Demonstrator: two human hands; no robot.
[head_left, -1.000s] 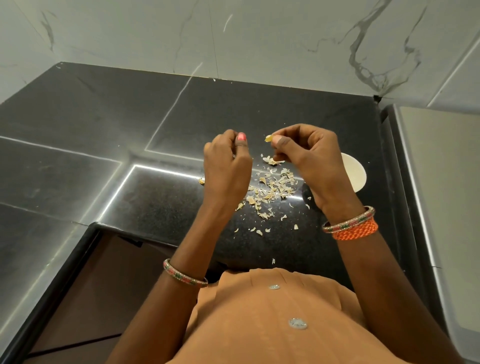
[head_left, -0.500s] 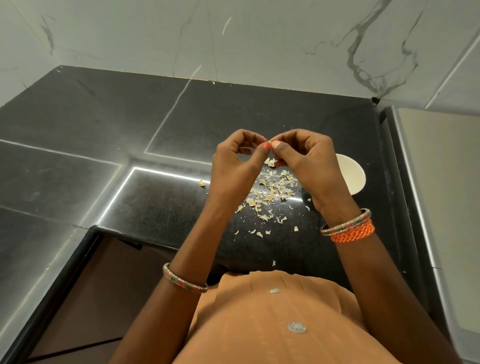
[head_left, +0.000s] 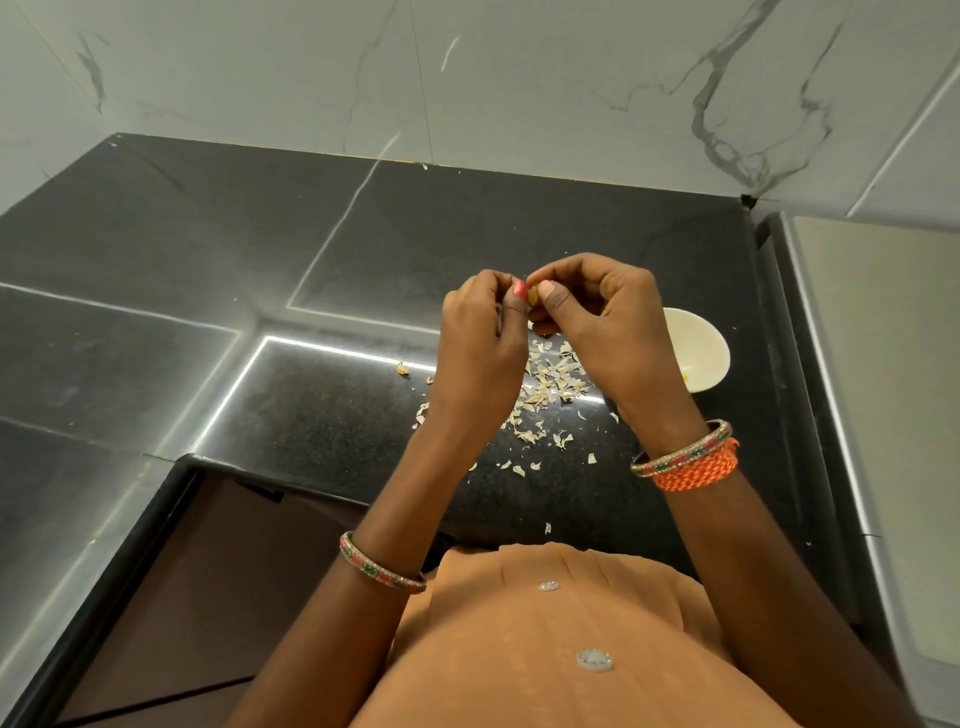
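Observation:
Above the black counter (head_left: 322, 426), my left hand (head_left: 480, 353) and my right hand (head_left: 605, 332) meet fingertip to fingertip. Between the two thumbs sits a small yellowish garlic clove (head_left: 532, 296), pinched from both sides and mostly hidden by the fingers. A pile of pale papery peels (head_left: 550, 387) lies on the counter directly under the hands. A single unpeeled clove (head_left: 402, 368) rests apart to the left of the pile.
A small white bowl (head_left: 701, 353) stands on the counter right of my right hand, partly hidden by it. A grey steel surface (head_left: 883, 364) runs along the right edge. White marble wall (head_left: 467, 78) closes the back. The counter's front edge drops off at lower left.
The hands were apart a second ago, the right one holding the clove alone. They have come together and now both pinch it, slightly higher in view.

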